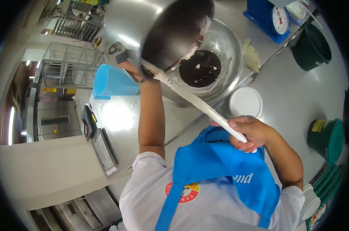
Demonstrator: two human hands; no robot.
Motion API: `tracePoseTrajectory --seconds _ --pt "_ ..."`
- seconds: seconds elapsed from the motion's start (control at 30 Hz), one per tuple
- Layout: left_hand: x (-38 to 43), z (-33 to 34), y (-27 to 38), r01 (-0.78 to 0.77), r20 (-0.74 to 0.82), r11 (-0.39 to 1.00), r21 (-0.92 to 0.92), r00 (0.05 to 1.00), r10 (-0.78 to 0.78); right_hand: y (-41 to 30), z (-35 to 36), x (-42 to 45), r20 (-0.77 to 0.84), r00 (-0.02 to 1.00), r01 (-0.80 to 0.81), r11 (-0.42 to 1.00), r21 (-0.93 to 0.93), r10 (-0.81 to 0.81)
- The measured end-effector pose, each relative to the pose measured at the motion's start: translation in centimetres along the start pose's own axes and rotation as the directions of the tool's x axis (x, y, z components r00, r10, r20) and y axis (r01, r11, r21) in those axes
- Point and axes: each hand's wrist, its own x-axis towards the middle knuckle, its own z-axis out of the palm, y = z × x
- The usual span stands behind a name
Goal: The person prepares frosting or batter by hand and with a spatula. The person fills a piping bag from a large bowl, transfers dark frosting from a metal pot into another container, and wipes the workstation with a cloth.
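Observation:
A large steel pot is tilted on its side above a wide steel bowl, its mouth towards the bowl. My left hand is at the pot's side handle, fingers partly hidden behind the pot. My right hand grips the end of a long white spatula, whose far end reaches the pot's lower rim. Pale, creamy residue clings along that rim. In the bowl lies a round pool of dark, glossy liquid with small white bits, and whitish smears coat the bowl's wall.
A blue plastic jug stands left of the bowl. Right are a crumpled pale cloth, a white round lid, a blue dial scale, and green buckets. A wire rack and dark flat trays are at left.

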Motion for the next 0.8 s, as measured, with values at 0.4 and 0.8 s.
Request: tracePoseTrajectory --seconds 0.4,0.8 --pt "2.8 -2.4 0.7 0.047 0.001 0.995 -0.085 0.999 -0.047 4.4 -7.8 1.6 0.022 0.217 -0.336 -0.096 -0.937 -0.976" --pt "0.6 -1.5 0.8 0.058 0.114 0.997 0.04 0.992 -0.062 -6.5 -0.5 -3.9 0.153 0.133 -0.59 -0.203 -0.782 -0.979"
